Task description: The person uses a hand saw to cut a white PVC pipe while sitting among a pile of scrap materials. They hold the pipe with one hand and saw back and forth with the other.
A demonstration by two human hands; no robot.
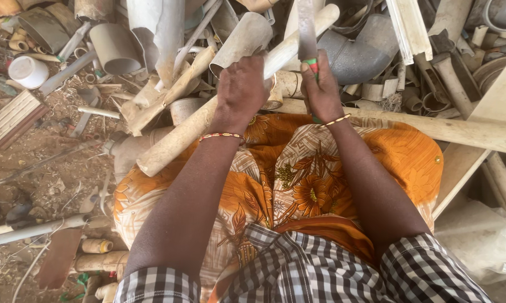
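Note:
My left hand (242, 90) is closed around a long dirty cream plastic pipe (180, 134) that slants from lower left to upper right across my lap. My right hand (322, 90) grips the green and red handle of a long flat metal blade (306, 28) that points straight up, just right of the pipe's upper part. Both wrists wear thin beaded bracelets. My lap is covered by orange flower-patterned cloth (298, 179), and my sleeves are black-and-white check.
A heap of broken plastic pipes and fittings fills the top: a grey elbow (365, 50), a wide grey tube (115, 47), a white cup-shaped cap (28, 72). A pale wooden plank (461, 132) runs to the right. Dirt ground with scraps lies at left.

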